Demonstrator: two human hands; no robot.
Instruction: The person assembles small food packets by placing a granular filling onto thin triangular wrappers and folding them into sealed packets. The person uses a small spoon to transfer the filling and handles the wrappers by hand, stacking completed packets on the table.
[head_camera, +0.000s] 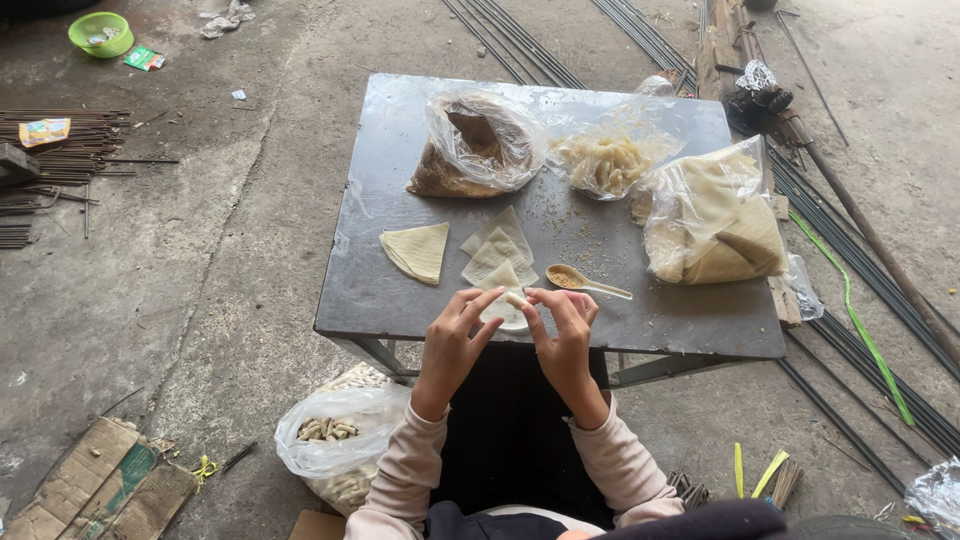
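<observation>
— What lay off to the left of the table (400, 300)?

— On the concrete floor, a green bowl (100, 33) at the far corner, a flattened cardboard box (100, 490) near the person, and a clear bag of small rolled pieces (335, 445) just beside the table's leg.

— And on the table itself?

— A stack of triangular wrappers (418, 250) lay at the left, more loose wrappers (497, 250) beside it. Behind them stood a bag of brown filling (470, 150), then a bag of pale rolls (610, 160), and a large bag of folded sheets (715, 215) at the right. A spoon (585, 282) with filling rested near the front edge.

— The hands?

— The left hand (450, 345) and right hand (565, 340) met over the front edge, fingers of both pinching one small wrapper (503, 300) between them. It seemed partly rolled, though the fingers hid most of it.
</observation>
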